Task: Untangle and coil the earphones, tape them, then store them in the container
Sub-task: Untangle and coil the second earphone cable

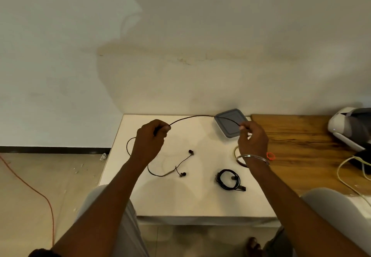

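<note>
A low white table (200, 200) stands against a pale, stained wall (180, 35), with a wooden table (301, 136) butted against its right side. Above the white top, the earphones (186, 118) stretch in a thin black arc between both hands. The left hand (149, 136) is closed in a fist around the cable. Below the fist the cable loops down to the table, ending in two earbuds (191, 152) that lie apart on the surface. The right hand (253, 138) pinches the other end between thumb and fingertips, and the plug is hidden in that pinch.

Behind the right hand, at the table's far edge, sits the container (230, 122) with its grey lid on. The cable crosses in front of the lid. A tape roll (237, 153) shows only as a partial ring behind the right wrist, which wears a metal bangle (253, 158). Near the front lies a second set of coiled earphones (229, 179). A white device (349, 128) is cut off by the right edge, too blurred to identify. An orange cord (30, 188) trails over the floor.
</note>
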